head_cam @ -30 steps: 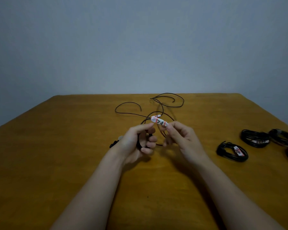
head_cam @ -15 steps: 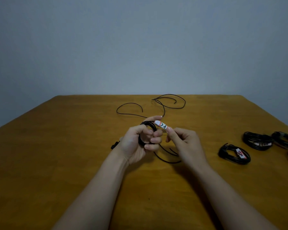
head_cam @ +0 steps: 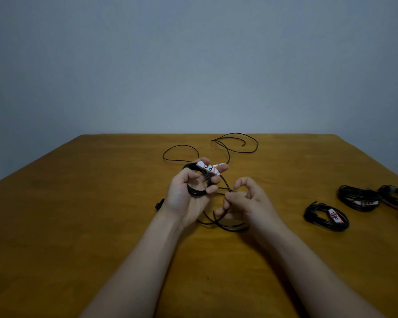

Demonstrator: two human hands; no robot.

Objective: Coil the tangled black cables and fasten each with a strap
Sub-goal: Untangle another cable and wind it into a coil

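- In left hand: coil gripped, fingers curled through it, palm up, tag on top.
- In right hand: loose cable pinched just right of coil, index arched.

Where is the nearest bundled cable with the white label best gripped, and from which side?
Grip the bundled cable across its labelled strap, where all turns are bound, coming from above: it lies flat on the table. The right hand is nearer, but it holds the unfinished cable.
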